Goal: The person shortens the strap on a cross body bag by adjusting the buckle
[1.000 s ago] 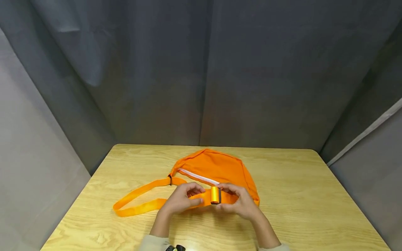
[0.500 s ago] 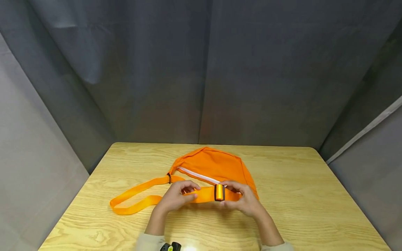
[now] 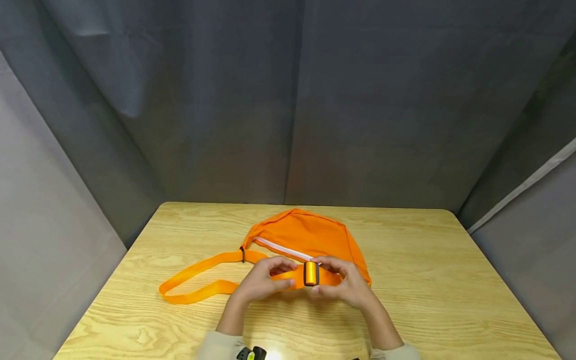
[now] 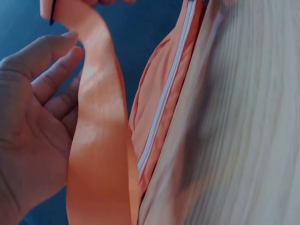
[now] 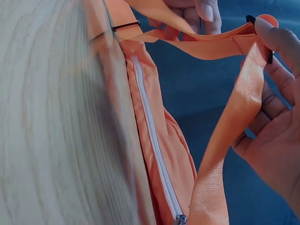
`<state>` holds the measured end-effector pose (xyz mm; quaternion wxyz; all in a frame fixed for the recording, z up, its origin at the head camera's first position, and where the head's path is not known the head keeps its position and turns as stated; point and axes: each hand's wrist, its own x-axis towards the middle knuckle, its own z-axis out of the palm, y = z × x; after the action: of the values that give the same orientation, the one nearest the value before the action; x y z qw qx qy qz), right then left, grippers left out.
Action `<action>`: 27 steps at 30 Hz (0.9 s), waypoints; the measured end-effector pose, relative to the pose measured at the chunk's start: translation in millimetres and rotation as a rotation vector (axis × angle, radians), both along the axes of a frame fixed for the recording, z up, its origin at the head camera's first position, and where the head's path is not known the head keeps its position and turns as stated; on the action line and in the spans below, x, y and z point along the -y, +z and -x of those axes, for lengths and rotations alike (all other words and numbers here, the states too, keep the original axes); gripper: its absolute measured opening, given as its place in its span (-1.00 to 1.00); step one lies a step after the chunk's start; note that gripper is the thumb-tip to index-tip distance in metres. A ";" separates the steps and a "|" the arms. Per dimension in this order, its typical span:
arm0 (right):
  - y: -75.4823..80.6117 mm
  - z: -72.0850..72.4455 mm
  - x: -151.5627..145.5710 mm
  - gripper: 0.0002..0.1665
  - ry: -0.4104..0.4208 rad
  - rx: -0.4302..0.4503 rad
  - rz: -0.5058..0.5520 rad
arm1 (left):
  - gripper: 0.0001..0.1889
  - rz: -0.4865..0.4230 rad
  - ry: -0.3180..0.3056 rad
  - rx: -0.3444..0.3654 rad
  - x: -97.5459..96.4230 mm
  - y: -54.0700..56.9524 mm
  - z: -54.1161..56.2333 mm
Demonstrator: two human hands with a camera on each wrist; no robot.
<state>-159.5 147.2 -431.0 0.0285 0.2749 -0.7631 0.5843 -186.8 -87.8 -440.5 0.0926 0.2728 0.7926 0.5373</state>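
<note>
An orange crescent-shaped bag (image 3: 306, 232) lies on the wooden table with its white zipper (image 3: 282, 248) facing me. Its orange webbing strap (image 3: 198, 296) is lifted in front of the bag, between both hands. My left hand (image 3: 261, 281) pinches the strap left of a black slider buckle (image 3: 305, 274), thumb in front and fingers behind. At the buckle's right edge, my right hand (image 3: 350, 286) grips it between thumb and fingers. A short webbing loop bulges through the buckle. In the right wrist view the right thumb (image 5: 276, 40) presses at the buckle.
The strap's slack loops out to the left over the table (image 3: 427, 280). A black ring (image 3: 243, 254) joins it to the bag's left corner. Grey curtains (image 3: 216, 110) hang behind and on both sides. A black device (image 3: 251, 353) sits by the left sleeve.
The left hand slid left along the strap, then came back right toward the buckle. The buckle has turned, so both black side bars now face up around the webbing loop.
</note>
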 end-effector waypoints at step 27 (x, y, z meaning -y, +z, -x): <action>7.2 -1.6 -4.5 -0.48 -0.013 0.002 -0.040 | -0.80 -0.001 0.014 -0.040 -0.1 18.3 -7.8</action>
<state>-157.9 151.7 -423.8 0.0259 0.2698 -0.7764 0.5690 -179.0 -87.7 -422.2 0.0730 0.2781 0.7960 0.5326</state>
